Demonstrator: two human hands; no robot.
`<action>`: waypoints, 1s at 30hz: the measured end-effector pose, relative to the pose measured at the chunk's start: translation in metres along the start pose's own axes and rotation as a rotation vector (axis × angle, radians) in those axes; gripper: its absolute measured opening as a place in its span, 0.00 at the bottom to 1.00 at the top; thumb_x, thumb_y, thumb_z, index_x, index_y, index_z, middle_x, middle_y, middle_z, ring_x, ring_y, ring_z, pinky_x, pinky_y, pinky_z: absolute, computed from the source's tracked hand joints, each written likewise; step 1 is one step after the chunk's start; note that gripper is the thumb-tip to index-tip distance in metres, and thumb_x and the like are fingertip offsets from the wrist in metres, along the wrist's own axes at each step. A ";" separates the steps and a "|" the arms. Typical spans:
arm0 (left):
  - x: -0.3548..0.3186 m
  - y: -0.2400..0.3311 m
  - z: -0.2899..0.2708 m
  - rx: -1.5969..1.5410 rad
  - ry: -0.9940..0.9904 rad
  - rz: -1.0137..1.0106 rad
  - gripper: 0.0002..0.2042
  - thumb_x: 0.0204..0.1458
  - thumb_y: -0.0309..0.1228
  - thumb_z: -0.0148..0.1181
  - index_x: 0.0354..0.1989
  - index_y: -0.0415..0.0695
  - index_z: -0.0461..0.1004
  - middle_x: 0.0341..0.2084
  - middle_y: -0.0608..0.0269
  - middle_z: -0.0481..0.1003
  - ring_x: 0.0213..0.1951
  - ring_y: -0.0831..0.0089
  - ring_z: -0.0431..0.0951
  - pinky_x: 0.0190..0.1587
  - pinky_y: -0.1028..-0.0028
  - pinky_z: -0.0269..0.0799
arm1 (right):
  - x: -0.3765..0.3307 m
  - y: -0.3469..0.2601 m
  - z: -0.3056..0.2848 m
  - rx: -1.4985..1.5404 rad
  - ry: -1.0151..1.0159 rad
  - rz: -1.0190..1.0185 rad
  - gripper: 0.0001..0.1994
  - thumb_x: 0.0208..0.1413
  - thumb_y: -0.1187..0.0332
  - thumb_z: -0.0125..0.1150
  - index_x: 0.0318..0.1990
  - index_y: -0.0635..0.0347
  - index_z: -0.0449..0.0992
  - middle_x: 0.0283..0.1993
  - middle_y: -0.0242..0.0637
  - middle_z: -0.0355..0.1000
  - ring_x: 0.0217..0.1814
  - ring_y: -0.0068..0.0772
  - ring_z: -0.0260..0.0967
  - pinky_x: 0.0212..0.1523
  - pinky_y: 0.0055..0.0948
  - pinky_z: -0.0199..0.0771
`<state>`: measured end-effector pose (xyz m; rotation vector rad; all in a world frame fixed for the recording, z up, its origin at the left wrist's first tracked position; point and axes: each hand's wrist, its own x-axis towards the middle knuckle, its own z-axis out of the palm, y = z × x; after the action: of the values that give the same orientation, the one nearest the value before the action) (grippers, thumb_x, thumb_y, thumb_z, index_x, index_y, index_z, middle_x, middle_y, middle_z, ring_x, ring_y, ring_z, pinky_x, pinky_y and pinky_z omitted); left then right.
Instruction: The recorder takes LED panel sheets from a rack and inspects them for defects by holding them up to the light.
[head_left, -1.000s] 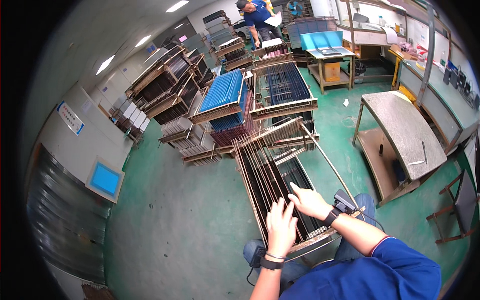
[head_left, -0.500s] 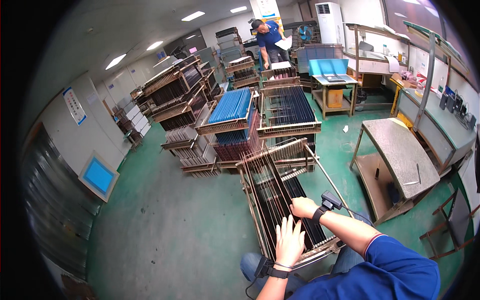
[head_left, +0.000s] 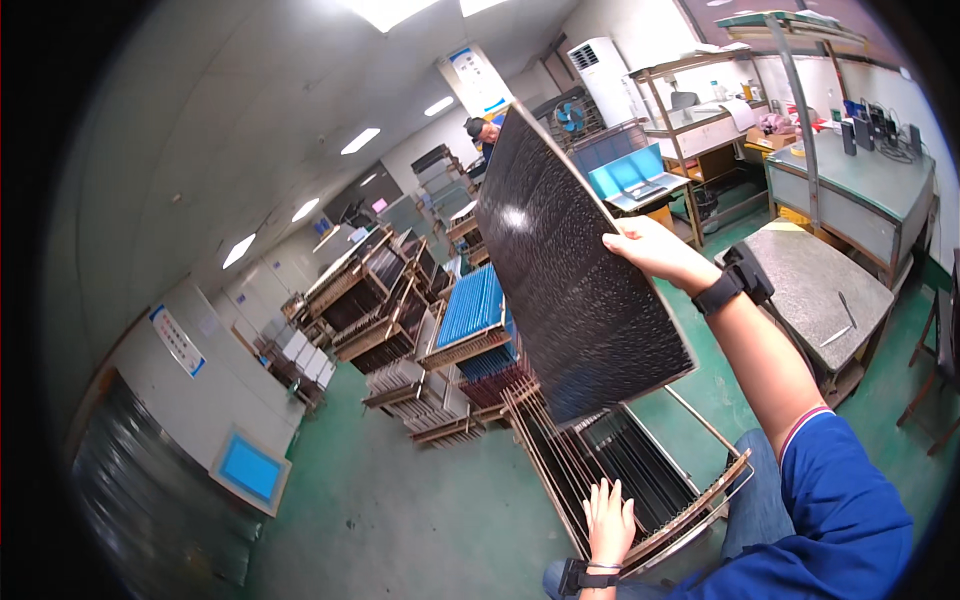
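Note:
My right hand [head_left: 660, 250] is closed on the right edge of a large black rectangular panel [head_left: 570, 290]. The panel stands raised and tilted, its glossy face covered in fine pale specks and its lower edge just over a slotted rack [head_left: 738, 468]. Several dark panels [head_left: 640, 455] stand on edge in that rack, between thin rods. My left hand [head_left: 607, 525], fingers outstretched and holding nothing, is over the rack's near left part; whether it touches the panels I cannot tell.
Racks with blue panels [head_left: 470, 305] and stacked racks of dark panels [head_left: 365, 285] stand ahead. A speckled table [head_left: 815, 290] with thin tools is at the right, a workbench [head_left: 850, 200] behind it. A co-worker [head_left: 480, 132] is partly hidden behind the raised panel.
My right hand has risen from the rack with the black panel. My left hand remains over the rack, fingers outstretched. The view has tilted and shifted.

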<state>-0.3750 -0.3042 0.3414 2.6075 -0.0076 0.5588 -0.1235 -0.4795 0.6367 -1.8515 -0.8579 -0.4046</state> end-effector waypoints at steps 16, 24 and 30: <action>0.009 0.060 -0.065 -1.911 0.305 -0.371 0.17 0.57 0.28 0.47 0.55 0.53 0.61 0.53 0.65 0.64 0.54 0.65 0.64 0.58 0.57 0.58 | -0.238 0.047 0.087 1.538 -0.064 0.555 0.20 0.56 0.66 0.54 0.54 0.63 0.61 0.52 0.40 0.67 0.52 0.34 0.67 0.52 0.39 0.70; -0.008 0.035 -0.078 -1.822 0.459 -0.478 0.12 0.56 0.24 0.47 0.48 0.49 0.67 0.45 0.67 0.71 0.46 0.72 0.69 0.54 0.69 0.63 | -0.228 0.100 0.029 1.592 0.501 0.515 0.13 0.58 0.68 0.50 0.48 0.61 0.66 0.45 0.38 0.71 0.44 0.30 0.71 0.46 0.30 0.74; -0.048 -0.007 -0.096 -1.461 0.620 -0.482 0.09 0.56 0.26 0.49 0.44 0.40 0.68 0.42 0.61 0.72 0.43 0.74 0.70 0.50 0.73 0.64 | -0.278 0.123 -0.056 1.312 0.798 0.348 0.20 0.57 0.70 0.50 0.58 0.60 0.61 0.55 0.41 0.65 0.38 0.25 0.71 0.41 0.23 0.75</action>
<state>-0.4558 -0.2592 0.3971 0.9230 0.2856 0.7399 -0.2214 -0.6632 0.4080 -0.4828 -0.0975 -0.2127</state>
